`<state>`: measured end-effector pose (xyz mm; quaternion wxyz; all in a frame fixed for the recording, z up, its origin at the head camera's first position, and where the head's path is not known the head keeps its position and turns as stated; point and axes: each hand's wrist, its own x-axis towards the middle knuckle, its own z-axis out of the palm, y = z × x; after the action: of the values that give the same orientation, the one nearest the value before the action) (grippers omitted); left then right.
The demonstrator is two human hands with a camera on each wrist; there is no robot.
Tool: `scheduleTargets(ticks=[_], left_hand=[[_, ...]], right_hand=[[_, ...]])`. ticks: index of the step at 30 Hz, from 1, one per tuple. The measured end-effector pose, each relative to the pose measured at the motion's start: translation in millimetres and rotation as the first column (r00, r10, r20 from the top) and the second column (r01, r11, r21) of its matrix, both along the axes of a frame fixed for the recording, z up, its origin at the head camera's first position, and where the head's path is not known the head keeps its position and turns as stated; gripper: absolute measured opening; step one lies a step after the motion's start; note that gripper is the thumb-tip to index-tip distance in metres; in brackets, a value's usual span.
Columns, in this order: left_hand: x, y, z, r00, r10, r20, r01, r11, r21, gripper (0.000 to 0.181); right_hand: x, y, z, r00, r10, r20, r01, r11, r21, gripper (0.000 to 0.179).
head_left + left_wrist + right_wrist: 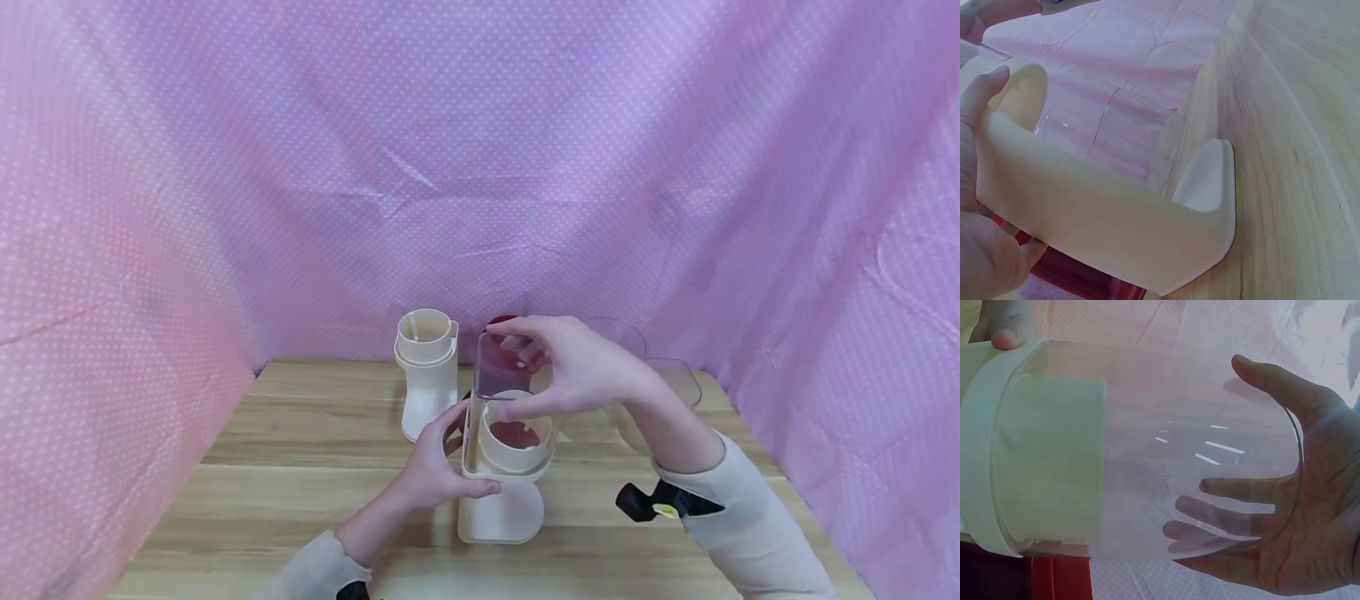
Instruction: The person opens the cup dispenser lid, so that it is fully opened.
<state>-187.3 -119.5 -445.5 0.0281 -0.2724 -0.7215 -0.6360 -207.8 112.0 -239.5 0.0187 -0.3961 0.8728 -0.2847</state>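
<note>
A cream stand (501,512) with a round collar on top stands upright on the table. My left hand (435,467) grips its upper part, thumb on the near side and fingers behind. Over the collar sits a see-through plastic container (1147,394), its lower edge down around the ring in the right wrist view. The thumb and spread fingers of my right hand (585,367) hold the container's upper end. The left wrist view shows the stand's foot (1207,181) flat on the wood.
Another cream stand (431,396) with a bare collar stands to the back left. A red object (1085,275) is behind the held stand. More clear containers (678,379) are at the back right. Pink dotted cloth (480,167) walls in the wooden table (300,467).
</note>
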Motion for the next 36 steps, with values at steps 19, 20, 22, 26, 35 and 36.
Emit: scheduleTargets(ticks=[19,20,22,26,35,36], left_hand=[[2.3,1.3,-1.4,1.000,0.029,0.003,-0.029,1.000,-0.005,0.105],[2.6,1.6,-1.5,1.000,0.025,0.007,-0.025,1.000,-0.002,0.105],[3.2,2.4,-1.8,1.000,0.020,0.010,-0.020,1.000,0.002,0.105],[4.0,4.0,-2.3,1.000,0.020,0.013,-0.020,1.000,0.003,0.106],[7.3,4.4,-1.3,1.000,0.015,0.003,-0.015,1.000,0.014,0.107],[7.6,4.5,-1.4,1.000,0.014,0.002,-0.014,1.000,0.014,0.107]], right_hand=[[20.5,-4,2.9,0.987,-0.029,-0.158,0.036,0.999,0.038,0.090],[20.5,-4,3.3,0.987,-0.034,-0.154,0.040,0.999,0.037,0.089],[20.0,-4,3.6,0.989,-0.041,-0.141,0.045,0.999,0.030,0.086],[18.3,-2,3.3,0.990,-0.031,-0.140,0.035,0.999,0.025,0.085],[8.2,0,1.4,0.987,0.014,-0.161,-0.014,1.000,0.000,0.082],[7.0,1,1.1,0.988,0.017,-0.154,-0.017,1.000,-0.004,0.081]])
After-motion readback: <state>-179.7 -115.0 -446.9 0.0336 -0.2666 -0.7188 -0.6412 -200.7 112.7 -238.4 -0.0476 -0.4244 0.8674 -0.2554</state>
